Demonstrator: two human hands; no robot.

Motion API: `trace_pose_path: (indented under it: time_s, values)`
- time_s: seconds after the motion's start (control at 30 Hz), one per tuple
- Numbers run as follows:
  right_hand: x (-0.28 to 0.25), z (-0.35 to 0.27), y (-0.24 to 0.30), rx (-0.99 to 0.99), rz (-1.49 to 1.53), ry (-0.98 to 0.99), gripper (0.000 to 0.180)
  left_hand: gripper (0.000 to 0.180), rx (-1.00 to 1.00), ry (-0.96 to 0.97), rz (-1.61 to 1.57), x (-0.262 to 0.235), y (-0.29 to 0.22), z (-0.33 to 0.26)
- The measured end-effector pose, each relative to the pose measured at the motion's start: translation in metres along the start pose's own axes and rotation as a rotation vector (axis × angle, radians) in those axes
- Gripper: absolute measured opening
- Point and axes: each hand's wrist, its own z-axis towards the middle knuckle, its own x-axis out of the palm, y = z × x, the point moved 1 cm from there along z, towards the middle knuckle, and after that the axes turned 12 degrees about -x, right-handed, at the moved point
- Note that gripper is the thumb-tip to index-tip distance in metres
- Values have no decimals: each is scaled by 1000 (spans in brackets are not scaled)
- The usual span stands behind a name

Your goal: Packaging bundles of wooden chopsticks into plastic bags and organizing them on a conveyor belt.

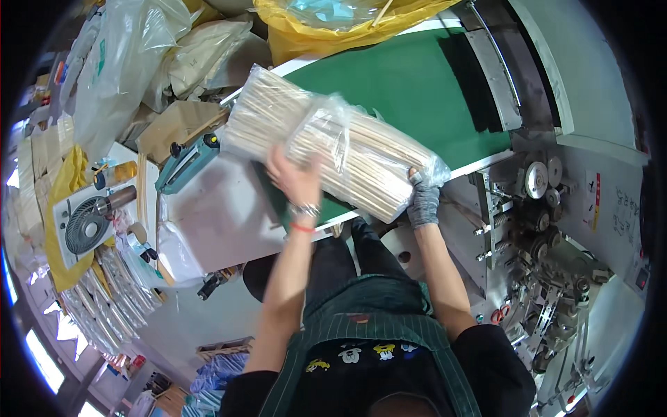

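Note:
A long bundle of thin pale wooden sticks (372, 163) in clear plastic wrap lies slantwise over the green conveyor belt (396, 76). At its right end my right hand (424, 201), in a grey glove that leaves the thumb tip bare, is closed on the wrapped sticks. My bare left hand (295, 177), blurred by motion, is over the near long side of the bundle. Its fingers look stretched and apart from the thumb, and I cannot tell whether they touch the wrap. A loose plastic band crosses the bundle's middle.
A teal hand-held tool (187, 165) lies on the white table (215, 215) to the left, near a small fan (87, 226). Beyond the belt sits a yellow bag (299, 35). Machinery with rollers (536, 179) stands at the right, and plastic bags (128, 62) are piled far left.

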Motion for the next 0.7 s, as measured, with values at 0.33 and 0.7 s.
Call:
trace_pose_path:
  time_s: [0.33, 0.7]
  values:
    - [8, -54, -11, 239, 126, 319, 67, 21, -498, 71, -313, 11, 37, -118]
    - [27, -49, 57, -378, -643, 681, 49, 11, -343, -49, 15, 9, 77, -1]
